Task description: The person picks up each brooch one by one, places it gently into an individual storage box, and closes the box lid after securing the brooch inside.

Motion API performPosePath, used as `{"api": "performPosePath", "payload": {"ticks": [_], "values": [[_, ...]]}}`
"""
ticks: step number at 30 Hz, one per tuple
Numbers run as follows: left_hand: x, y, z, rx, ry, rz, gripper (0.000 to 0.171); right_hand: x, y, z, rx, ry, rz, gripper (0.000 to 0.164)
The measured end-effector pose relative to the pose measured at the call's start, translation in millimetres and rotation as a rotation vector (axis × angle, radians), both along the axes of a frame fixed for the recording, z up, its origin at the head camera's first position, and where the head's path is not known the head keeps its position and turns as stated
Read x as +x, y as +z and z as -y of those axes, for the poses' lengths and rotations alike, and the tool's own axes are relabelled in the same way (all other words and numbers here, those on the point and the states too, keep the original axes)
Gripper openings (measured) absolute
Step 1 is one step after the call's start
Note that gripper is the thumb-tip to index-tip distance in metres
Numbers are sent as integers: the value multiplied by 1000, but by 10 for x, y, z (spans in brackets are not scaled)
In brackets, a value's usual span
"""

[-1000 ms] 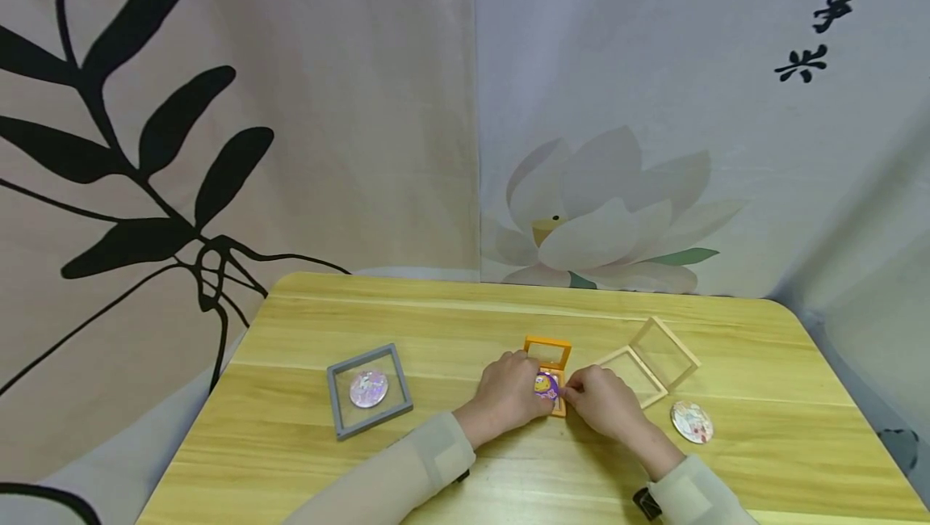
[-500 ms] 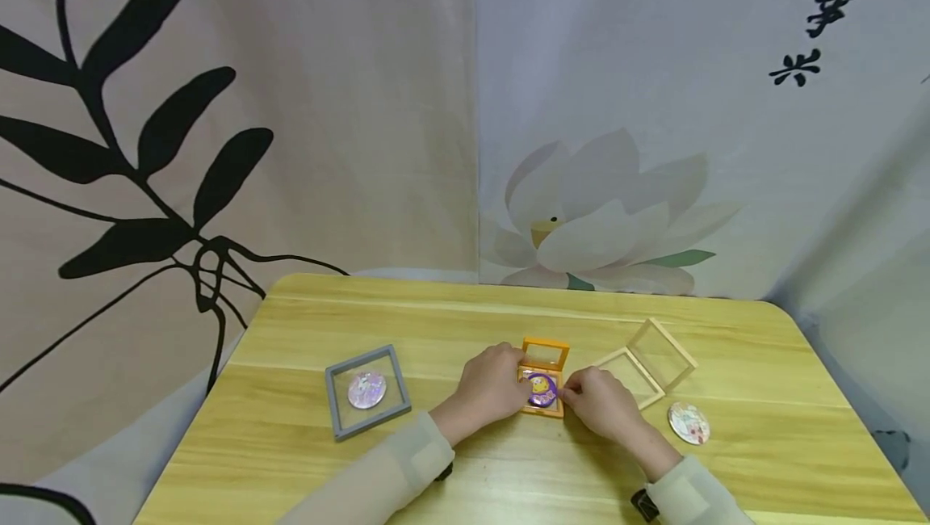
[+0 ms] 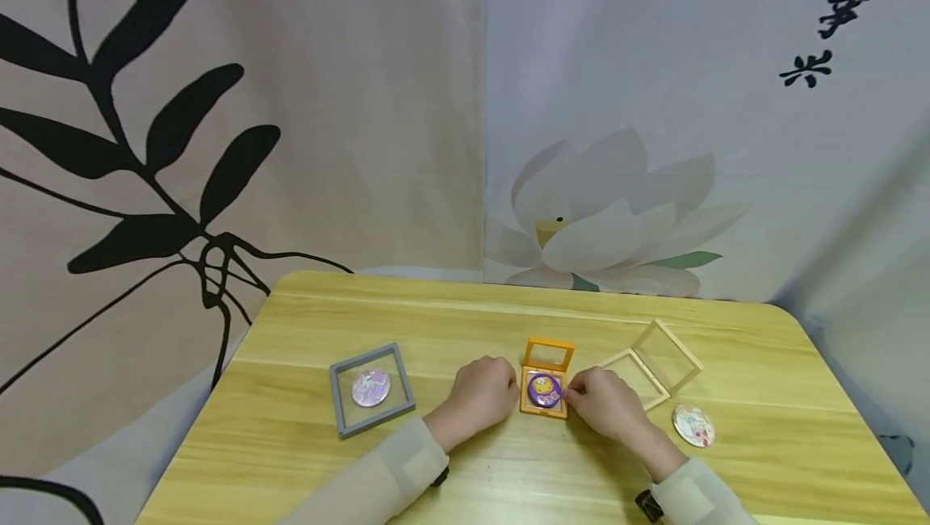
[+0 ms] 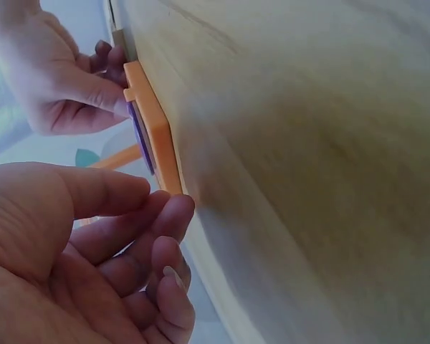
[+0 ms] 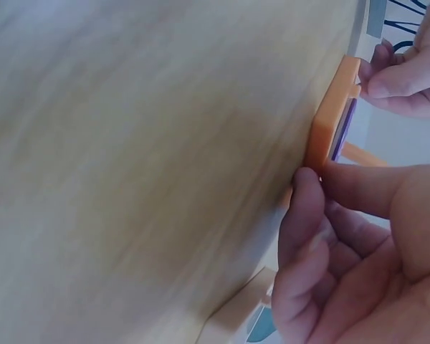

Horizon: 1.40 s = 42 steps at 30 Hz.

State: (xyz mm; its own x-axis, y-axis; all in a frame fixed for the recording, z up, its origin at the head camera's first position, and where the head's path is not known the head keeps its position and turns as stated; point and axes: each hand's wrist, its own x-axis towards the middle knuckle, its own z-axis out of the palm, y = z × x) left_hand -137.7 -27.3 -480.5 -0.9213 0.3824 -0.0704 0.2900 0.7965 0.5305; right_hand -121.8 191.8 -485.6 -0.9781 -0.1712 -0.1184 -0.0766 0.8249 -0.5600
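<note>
An orange hinged display frame (image 3: 543, 411) lies unfolded on the table, its upper half tilted up. In its lower window sits a round purple badge (image 3: 539, 400) with a yellow cartoon figure. My right hand (image 3: 606, 405) pinches the frame's right edge between thumb and index finger; the right wrist view shows the orange corner (image 5: 330, 132) going in between these fingertips. On the opposite side, my left hand (image 3: 479, 394) has its thumb and curled fingers at the frame's left edge, pinching there, the fingertips hidden under the hand in the head view.
A grey frame (image 3: 337, 404) with a round pinkish badge (image 3: 370, 388) lies on the left of the wooden table (image 3: 785, 396). To the right stands an unfolded pale wood-coloured frame (image 3: 657, 392), close to my right hand. A whitish round badge (image 3: 693, 426) lies in front of it.
My left hand has come off the badge and lid side, moving left to the frame's edge, which uncovers the purple badge. The right hand stays at the right edge.
</note>
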Motion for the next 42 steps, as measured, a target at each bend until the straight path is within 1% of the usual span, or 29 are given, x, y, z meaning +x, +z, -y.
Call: {"api": "performPosePath", "payload": {"ticks": [8,15,20,22,24,25,30,32,35,39,42], "values": [[-16,-36,-33,-13,13,8,53,-1,-1,5,9,-6,-12,20],[-15,-52,-40,-1,3,-11,52,0,-17,6,0,-17,-10,20],[-15,-68,-42,-1,6,1,50,3,-15,8,0,-20,-9,18],[-24,-69,-40,7,16,5,49,4,-11,9,-1,-20,-9,19],[-44,-51,-38,20,31,-3,48,5,-7,9,-4,-20,-8,20],[-56,-38,-37,30,43,-12,44,5,-6,9,-5,-19,-9,20],[-134,64,-62,94,101,-99,16,-1,-6,5,-11,-13,-13,20],[-160,99,-81,119,115,-134,19,-3,-5,4,-15,-12,-12,20],[-184,136,-107,156,128,-160,27,-6,-7,4,-16,-10,-12,19],[-204,166,-134,188,127,-160,31,-9,-13,7,-10,-7,-16,19],[-220,174,-150,189,118,-160,31,-8,-14,6,-13,-9,-16,19]]}}
